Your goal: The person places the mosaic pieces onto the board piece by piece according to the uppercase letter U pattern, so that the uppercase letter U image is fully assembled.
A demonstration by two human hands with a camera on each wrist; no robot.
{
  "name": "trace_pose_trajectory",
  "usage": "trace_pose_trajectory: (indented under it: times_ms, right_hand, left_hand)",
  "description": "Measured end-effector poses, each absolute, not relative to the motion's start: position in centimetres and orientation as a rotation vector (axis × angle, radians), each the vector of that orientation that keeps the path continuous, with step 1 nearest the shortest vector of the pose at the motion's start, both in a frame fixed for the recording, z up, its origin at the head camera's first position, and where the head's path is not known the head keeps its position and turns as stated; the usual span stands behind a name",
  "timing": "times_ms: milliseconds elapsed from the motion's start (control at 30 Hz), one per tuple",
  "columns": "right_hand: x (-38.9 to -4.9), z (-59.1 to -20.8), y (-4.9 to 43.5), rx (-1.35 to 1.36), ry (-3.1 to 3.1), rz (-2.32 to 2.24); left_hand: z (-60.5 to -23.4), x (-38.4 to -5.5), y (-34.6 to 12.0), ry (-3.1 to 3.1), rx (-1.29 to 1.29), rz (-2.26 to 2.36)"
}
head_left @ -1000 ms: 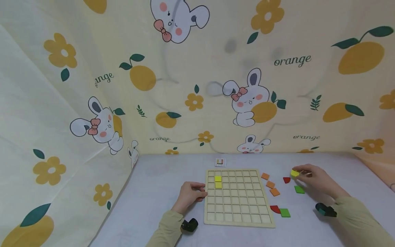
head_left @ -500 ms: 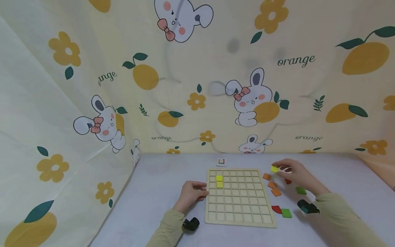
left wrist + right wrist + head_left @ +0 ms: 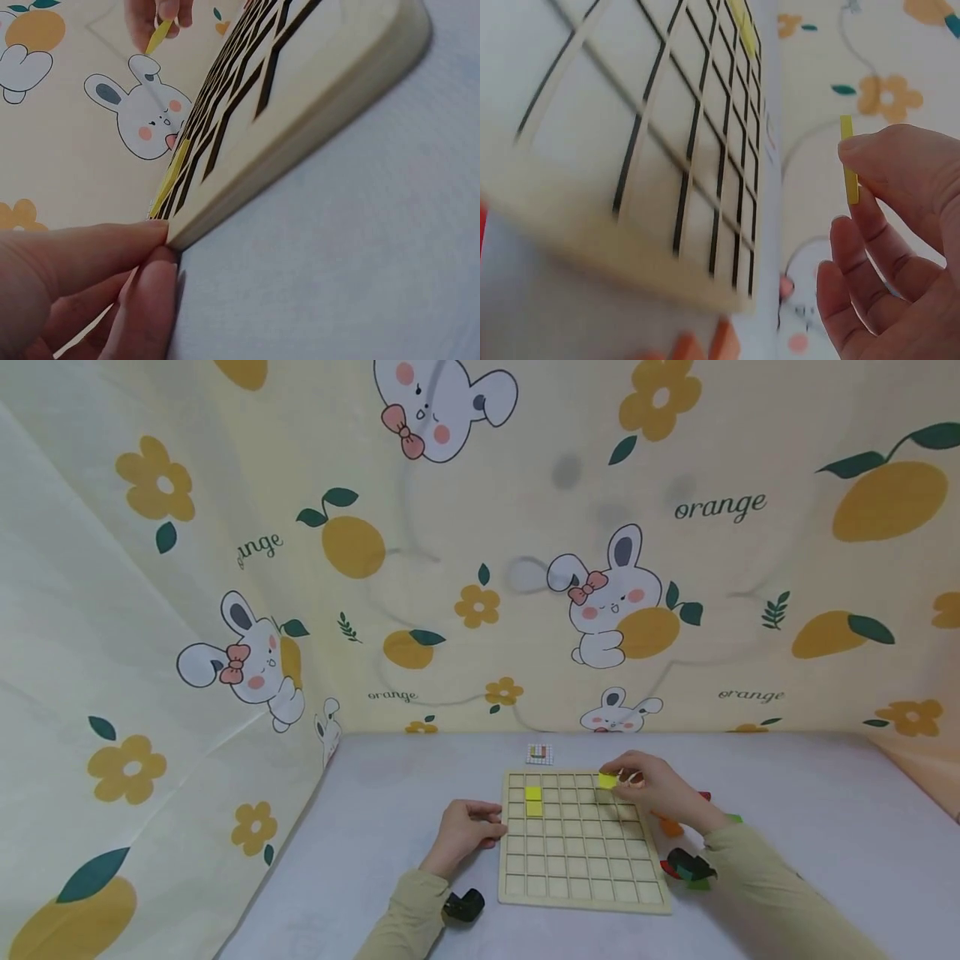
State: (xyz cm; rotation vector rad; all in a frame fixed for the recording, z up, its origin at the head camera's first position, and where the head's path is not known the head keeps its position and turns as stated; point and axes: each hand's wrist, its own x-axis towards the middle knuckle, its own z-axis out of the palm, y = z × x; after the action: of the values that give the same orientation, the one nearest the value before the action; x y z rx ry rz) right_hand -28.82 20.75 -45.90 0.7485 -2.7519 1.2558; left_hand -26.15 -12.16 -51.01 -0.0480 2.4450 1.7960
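A pale wooden grid board lies on the table, with two yellow square tiles one behind the other in its second column. My left hand grips the board's left edge; in the left wrist view, thumb and finger meet at its rim. Between thumb and fingers, my right hand pinches another yellow square tile. That tile is above the board's far right part. From the right wrist view, the held tile stands edge-on, clear of the board's surface.
A small printed card lies behind the board. To the right are orange tiles, red pieces and green tiles, partly hidden by the right arm. A patterned cloth hangs behind the table.
My right hand has carried the yellow tile leftward, from the loose pieces at the right to above the board. The left hand stays at the board's edge.
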Motion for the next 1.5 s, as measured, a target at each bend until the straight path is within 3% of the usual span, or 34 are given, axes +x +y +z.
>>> trace_pose_trajectory:
  times_ms: [567,1500]
  right_hand:
    - [-28.5,-48.6,13.6,1.092,-2.680,1.372]
    - [-27.6,-49.3,10.1,0.991,-2.817,1.347]
  left_hand:
    - [-51.0,-26.0,-12.3,2.453,-0.039,1.785]
    - [-50.9,-26.0,-12.1,2.460,-0.026,1.772]
